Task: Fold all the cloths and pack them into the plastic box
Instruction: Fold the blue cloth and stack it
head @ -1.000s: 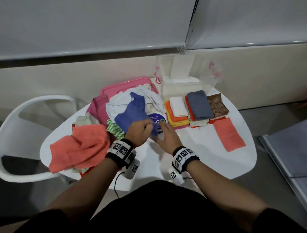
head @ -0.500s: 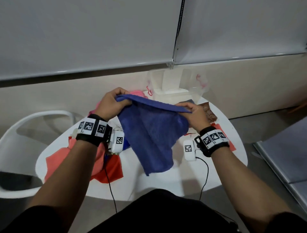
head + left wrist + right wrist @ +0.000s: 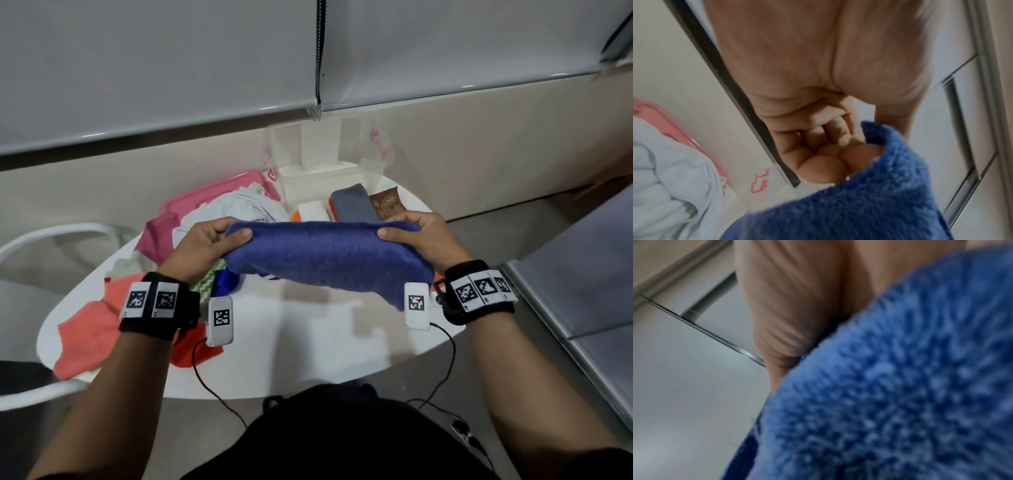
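A fluffy blue cloth [image 3: 325, 257] hangs stretched in the air above the white table [image 3: 308, 356]. My left hand [image 3: 212, 240] pinches its left top corner and my right hand [image 3: 414, 233] pinches its right top corner. In the left wrist view my curled fingers [image 3: 830, 155] grip the blue cloth [image 3: 869, 203]. The blue cloth [image 3: 890, 394] fills the right wrist view beside my right hand [image 3: 797, 313]. The clear plastic box [image 3: 325, 161] stands open at the table's far edge. Folded cloths, grey [image 3: 351, 204], white [image 3: 311, 210] and brown [image 3: 388, 205], lie in front of it.
Unfolded cloths lie at the left: a coral one [image 3: 89, 332], a pale one [image 3: 239, 205], a magenta one [image 3: 157, 233] and a green patterned one [image 3: 205, 284]. A pink lid [image 3: 212, 192] lies behind them. A white chair [image 3: 44, 236] stands left of the table.
The blue cloth was lifted off the pile, spread between both hands, and is now held wider and flatter, doubled over, with my hands further apart.
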Tool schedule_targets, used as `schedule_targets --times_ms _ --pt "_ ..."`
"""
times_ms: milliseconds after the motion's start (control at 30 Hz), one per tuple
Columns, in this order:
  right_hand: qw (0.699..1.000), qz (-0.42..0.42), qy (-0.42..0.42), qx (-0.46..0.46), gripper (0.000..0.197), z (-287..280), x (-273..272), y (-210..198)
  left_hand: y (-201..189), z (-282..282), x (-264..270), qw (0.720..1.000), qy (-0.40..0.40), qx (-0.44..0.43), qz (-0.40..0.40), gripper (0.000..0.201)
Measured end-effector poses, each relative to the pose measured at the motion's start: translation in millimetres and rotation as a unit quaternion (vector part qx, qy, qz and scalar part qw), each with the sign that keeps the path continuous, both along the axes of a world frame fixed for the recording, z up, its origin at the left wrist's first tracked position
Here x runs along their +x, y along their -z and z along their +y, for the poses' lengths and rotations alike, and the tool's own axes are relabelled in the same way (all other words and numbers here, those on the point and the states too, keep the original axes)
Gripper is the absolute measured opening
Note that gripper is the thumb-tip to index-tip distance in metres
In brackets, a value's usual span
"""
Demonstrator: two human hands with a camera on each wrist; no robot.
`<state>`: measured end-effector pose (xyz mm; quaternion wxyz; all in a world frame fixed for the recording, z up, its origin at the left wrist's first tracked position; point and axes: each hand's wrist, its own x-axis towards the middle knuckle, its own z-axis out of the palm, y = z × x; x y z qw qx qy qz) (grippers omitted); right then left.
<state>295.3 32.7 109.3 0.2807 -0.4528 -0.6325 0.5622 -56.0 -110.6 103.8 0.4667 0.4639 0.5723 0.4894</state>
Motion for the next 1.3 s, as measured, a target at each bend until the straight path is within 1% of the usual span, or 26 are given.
schedule_targets --times_ms 33,100,167,200,267,333,367,433,500,567,633,733,800,833,900,933,1000,1033,1100,1133,1167,1200,1233,1300 --pt "1.0 -0.001 -0.005 -0.009 0.009 3.6 3.8 1.7 1.8 1.7 1.3 1.0 -0.003 -0.01 0.007 0.032" --pt "1.0 -0.018 0.001 -0.022 0.009 11.1 8.3 8.5 11.2 8.1 5.3 0.998 -0.023 -0.036 0.05 0.02" --pt "0.996 -0.084 -0.008 0.002 0.009 20.7 9.8 24.8 32.6 18.8 6.9 0.988 -0.048 -0.052 0.136 0.01" --pt "0.992 -0.121 -0.015 0.02 0.01 24.4 8.6 35.6 48.1 24.6 5.7 0.978 -0.058 -0.06 0.19 0.01" --pt "0.983 -0.179 -0.008 0.048 0.014 29.0 6.2 61.8 85.2 33.0 -0.1 0.951 -0.061 -0.089 0.29 0.017" --pt "0.973 -0.219 0.015 0.072 0.02 28.9 4.6 86.7 115.3 35.4 0.4 0.928 -0.062 -0.126 0.344 0.024" --pt "0.97 -0.227 0.028 0.083 0.021 27.7 4.0 96.8 126.7 36.1 2.7 0.924 -0.073 -0.136 0.349 0.025" --pt "0.968 -0.227 0.048 0.097 0.02 22.4 4.7 111.6 135.6 34.5 13.3 0.926 -0.106 -0.132 0.337 0.025" --pt "0.965 -0.235 0.055 0.1 0.018 13.1 7.3 119.4 138.2 27.8 22.7 0.931 -0.114 -0.124 0.325 0.024" --pt "0.963 -0.253 0.041 0.087 0.017 1.2 13.7 128.2 145.7 13.4 26.1 0.938 -0.085 -0.145 0.303 0.024" --pt "0.958 -0.28 0.017 0.064 0.018 -13.2 22.6 140.7 156.5 -4.8 27.8 0.938 -0.039 -0.174 0.296 0.02" --pt "0.941 -0.333 -0.041 0.035 0.019 -34.8 35.7 163.8 174.4 -29.5 32.9 0.914 0.001 -0.216 0.343 0.019" --pt "0.927 -0.369 -0.062 0.022 0.018 -48.1 42.1 178.1 183.0 -40.4 38.1 0.903 0.015 -0.258 0.344 0.022" --pt "0.921 -0.384 -0.069 0.011 0.019 -53.5 44.3 183.6 187.5 -43.8 40.5 0.896 0.028 -0.283 0.341 0.025" --pt "0.913 -0.399 -0.083 -0.023 0.027 -62.4 47.4 194.4 192.8 -47.3 44.9 0.88 0.06 -0.32 0.344 0.037" --pt "0.911 -0.402 -0.079 -0.043 0.027 -65.1 48.1 199.3 191.4 -47.3 46.8 0.874 0.074 -0.332 0.346 0.042" --pt "0.914 -0.395 -0.035 -0.083 0.012 -69.3 46.5 203.2 190.2 -45.4 48.3 0.872 0.085 -0.349 0.332 0.051" --pt "0.916 -0.39 0.0 -0.096 0.008 -70.6 44.9 204.4 189.5 -44.0 48.8 0.877 0.074 -0.353 0.318 0.048" --pt "0.911 -0.393 0.051 -0.114 0.031 -72.5 40.3 206.0 191.9 -42.0 49.8 0.887 0.036 -0.345 0.305 0.025" --pt "0.906 -0.4 0.066 -0.122 0.038 -73.0 37.4 206.8 192.3 -41.9 51.0 0.89 0.019 -0.345 0.298 0.017" --pt "0.9 -0.414 0.066 -0.122 0.04 -74.1 33.3 204.0 193.4 -41.7 52.5 0.892 0.006 -0.346 0.292 0.015" --pt "0.893 -0.429 0.064 -0.123 0.038 -75.7 30.1 203.5 194.2 -42.1 54.8 0.892 0.001 -0.347 0.291 0.015" --pt "0.89 -0.434 0.067 -0.124 0.034 -76.5 27.3 203.1 195.2 -43.1 56.9 0.89 0.0 -0.348 0.294 0.02" --pt "0.899 -0.401 0.103 -0.145 0.03 -76.7 23.5 205.2 198.0 -45.7 60.1 0.89 -0.006 -0.348 0.294 0.035"
